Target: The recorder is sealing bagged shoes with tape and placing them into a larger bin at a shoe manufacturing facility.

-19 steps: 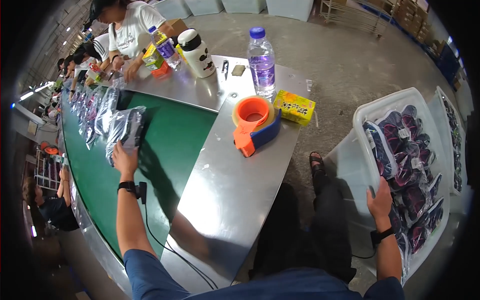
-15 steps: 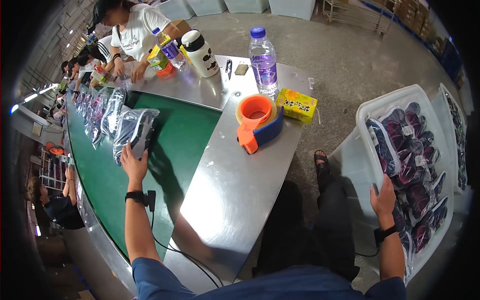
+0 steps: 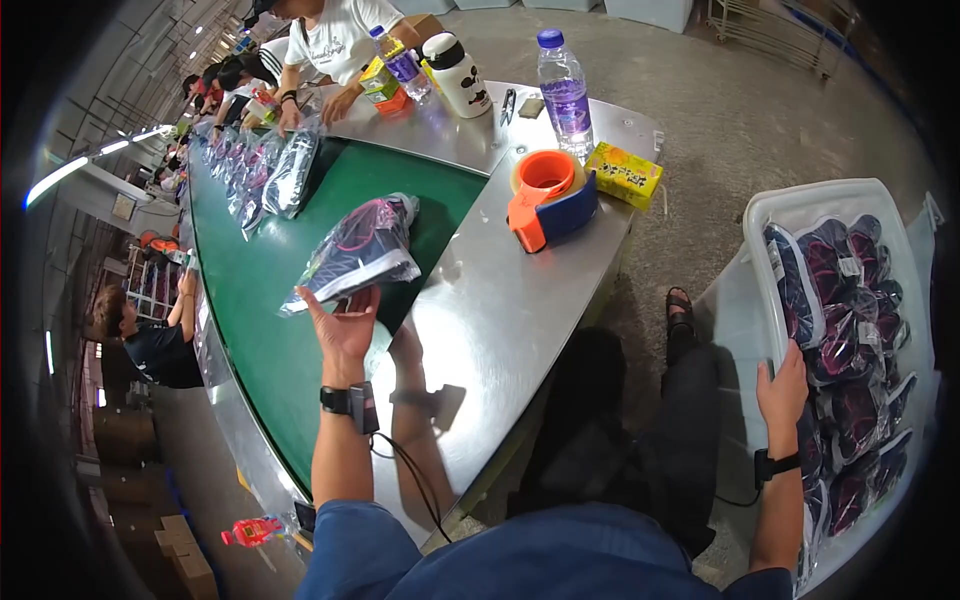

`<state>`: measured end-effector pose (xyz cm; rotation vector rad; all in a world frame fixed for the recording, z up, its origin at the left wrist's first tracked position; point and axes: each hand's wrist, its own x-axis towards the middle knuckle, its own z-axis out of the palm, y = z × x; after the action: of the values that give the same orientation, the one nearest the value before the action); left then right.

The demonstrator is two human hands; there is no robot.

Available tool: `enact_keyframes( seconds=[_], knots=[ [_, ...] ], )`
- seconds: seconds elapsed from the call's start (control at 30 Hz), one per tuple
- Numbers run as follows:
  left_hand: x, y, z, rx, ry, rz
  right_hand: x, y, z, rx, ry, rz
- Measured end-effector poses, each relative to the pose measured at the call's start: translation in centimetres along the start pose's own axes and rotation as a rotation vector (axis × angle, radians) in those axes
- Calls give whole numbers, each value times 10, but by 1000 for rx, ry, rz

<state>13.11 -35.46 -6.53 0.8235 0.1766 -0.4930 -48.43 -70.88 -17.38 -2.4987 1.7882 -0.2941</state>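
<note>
My left hand (image 3: 345,330) holds up a pair of dark sneakers in a clear plastic bag (image 3: 368,240), with a pink line and white sole showing. The thumb is at the near end and the other fingers are partly hidden beneath the bag. Green conveyor belt (image 3: 250,290) surface lies below it. Off to the right, my right hand (image 3: 783,385) is closed over the near-left rim of a large white plastic bin (image 3: 757,290). Inside that bin lie several bagged sneakers (image 3: 850,335), dark with pink lines.
An orange and blue tape dispenser (image 3: 548,195), a yellow drink carton (image 3: 625,174), a water bottle (image 3: 566,100) and a white flask (image 3: 458,78) stand on the metal table (image 3: 470,310). More bagged sneakers (image 3: 290,170) sit farther along the belt, beside a co-worker in white (image 3: 335,45).
My left hand has lifted the bagged sneakers off the belt and brought them nearer and rightward, turning them. My right hand stays on the bin's rim. The whole view has shifted.
</note>
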Motion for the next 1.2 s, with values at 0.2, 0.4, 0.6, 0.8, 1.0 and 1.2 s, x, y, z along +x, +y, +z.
enact_keyframes(
  seconds=[0.2, 0.4, 0.6, 0.8, 1.0, 1.2],
  knots=[
    [41, -3, -45, 62, 107, 36, 4, -7, 1, 38, -31, -32],
    [-21, -31, 2, -68, 79, -25, -5, 10, 0, 243, 76, -38],
    [-144, -52, 68, 87, -271, -72, -57, -63, -97, 863, 248, -153],
    [-249, -137, 132, 108, -447, -273, -82, -132, -187, 1003, 216, -651],
    [-328, -234, 147, 229, -636, -695, -128, -126, -201, 366, 139, -664],
    [-344, -270, 125, 441, -853, -973, -148, -56, -191, 229, 232, -512]
  ],
)
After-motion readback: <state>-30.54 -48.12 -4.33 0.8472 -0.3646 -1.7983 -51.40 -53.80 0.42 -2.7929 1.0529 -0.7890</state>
